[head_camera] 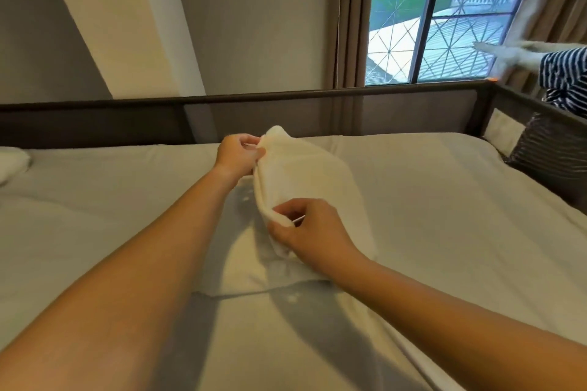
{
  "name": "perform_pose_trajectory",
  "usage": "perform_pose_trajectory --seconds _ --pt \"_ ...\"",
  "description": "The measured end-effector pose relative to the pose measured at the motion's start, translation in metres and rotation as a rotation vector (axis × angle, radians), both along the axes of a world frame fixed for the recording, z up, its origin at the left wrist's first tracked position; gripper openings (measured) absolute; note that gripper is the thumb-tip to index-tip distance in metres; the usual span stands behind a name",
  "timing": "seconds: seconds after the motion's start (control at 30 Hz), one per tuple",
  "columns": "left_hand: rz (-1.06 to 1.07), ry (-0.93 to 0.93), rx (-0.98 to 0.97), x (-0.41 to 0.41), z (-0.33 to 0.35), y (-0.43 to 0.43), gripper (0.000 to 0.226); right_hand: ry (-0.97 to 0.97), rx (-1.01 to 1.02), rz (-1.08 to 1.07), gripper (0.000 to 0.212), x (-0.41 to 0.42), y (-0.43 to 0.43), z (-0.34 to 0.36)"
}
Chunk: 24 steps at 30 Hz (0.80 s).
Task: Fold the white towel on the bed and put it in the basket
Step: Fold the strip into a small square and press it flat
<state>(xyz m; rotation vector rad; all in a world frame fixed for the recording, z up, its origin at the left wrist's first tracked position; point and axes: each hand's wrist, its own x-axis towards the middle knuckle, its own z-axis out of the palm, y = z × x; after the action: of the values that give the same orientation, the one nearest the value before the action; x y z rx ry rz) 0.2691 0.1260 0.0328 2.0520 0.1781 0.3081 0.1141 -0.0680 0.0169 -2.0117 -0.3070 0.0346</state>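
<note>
Left hand (239, 154) and right hand (306, 232) pinch the white towel's (305, 174) raised edge above the bed (444, 200); uneven pulling could skew the fold.

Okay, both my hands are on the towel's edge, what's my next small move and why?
Probably carry that raised edge across and lay it flat: left hand and right hand each pinch a corner of the white towel, lifted off the bed.
</note>
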Motion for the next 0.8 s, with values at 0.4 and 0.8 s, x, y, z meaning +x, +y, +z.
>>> perform_pose_trajectory --seconds 0.4,0.8 --pt "0.068 0.051 -0.046 -0.005 -0.041 0.096 0.023 0.066 -0.093 0.11 0.021 0.001 0.094 -0.024" --pt "0.141 0.156 -0.119 -0.014 -0.088 0.139 0.028 0.002 -0.325 0.27 0.02 -0.001 0.137 -0.048"
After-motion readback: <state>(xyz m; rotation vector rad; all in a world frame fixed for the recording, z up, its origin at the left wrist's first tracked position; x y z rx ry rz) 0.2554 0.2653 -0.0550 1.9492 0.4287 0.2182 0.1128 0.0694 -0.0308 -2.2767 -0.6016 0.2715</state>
